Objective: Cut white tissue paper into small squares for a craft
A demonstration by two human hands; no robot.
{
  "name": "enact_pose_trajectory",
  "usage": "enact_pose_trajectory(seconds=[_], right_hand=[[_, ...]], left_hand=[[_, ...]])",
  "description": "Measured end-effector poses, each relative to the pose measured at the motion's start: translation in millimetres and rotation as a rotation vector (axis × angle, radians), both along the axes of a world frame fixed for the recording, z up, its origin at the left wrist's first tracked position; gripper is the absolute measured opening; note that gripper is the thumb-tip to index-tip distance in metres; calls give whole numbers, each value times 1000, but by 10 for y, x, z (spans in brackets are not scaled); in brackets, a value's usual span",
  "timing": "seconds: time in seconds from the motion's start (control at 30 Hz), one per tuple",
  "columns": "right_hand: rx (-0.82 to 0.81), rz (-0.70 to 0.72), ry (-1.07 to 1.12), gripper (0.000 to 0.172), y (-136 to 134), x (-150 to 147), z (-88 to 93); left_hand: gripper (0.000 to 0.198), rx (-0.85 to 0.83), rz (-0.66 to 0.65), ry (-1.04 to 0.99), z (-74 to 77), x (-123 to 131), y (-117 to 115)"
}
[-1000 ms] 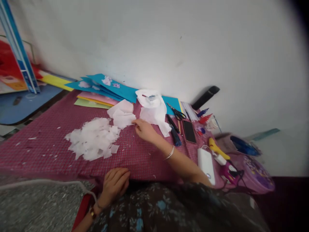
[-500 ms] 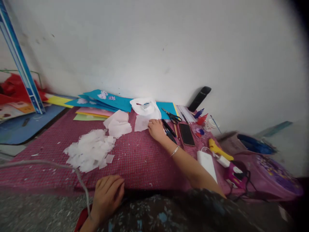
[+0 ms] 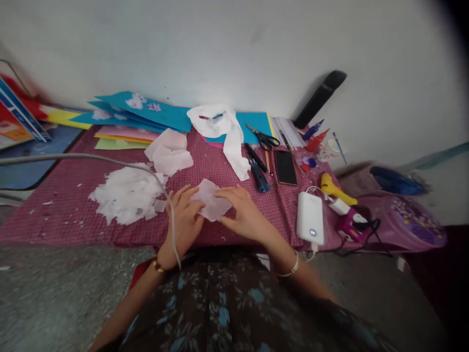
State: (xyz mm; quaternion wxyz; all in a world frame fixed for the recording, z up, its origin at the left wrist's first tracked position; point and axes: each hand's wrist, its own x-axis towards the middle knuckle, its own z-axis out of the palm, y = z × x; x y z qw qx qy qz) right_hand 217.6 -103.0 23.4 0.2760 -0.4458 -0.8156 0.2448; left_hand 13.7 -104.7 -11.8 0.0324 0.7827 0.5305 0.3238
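Near the table's front edge, a thin pale piece of tissue paper (image 3: 210, 199) is held between both hands. My left hand (image 3: 184, 215) grips its left side, thumb and fingers closed on it. On the right side, my right hand (image 3: 242, 210) pinches the same piece. To the left lies a heap of torn white paper scraps (image 3: 124, 193). Behind the heap are larger pale tissue sheets (image 3: 170, 152). A strip of white tissue (image 3: 234, 149) trails from a loose coil toward me, right of centre.
Scissors (image 3: 264, 138), a blue-handled tool (image 3: 259, 177) and a dark phone (image 3: 286, 167) lie right of centre. A white power bank (image 3: 309, 217) and a yellow glue gun (image 3: 337, 188) sit farther right. Blue sheets (image 3: 172, 117) stand along the wall. A grey cable (image 3: 91, 156) crosses the left.
My right hand has drawn back from the tissue at the rear with a piece of it. My left hand has come up onto the table, and both now hold the piece. The view has tilted down.
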Motion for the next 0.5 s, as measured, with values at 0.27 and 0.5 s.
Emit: enact_pose_trajectory(seconds=[0.27,0.5], right_hand=[[-230,66,-20,95,37,351,-200],[-139,-10,191,50,130,159,-284]], left_hand=[[10,-263,-39,-515,177,-135,45],[11,-459,-38,-841,303,-31,138]])
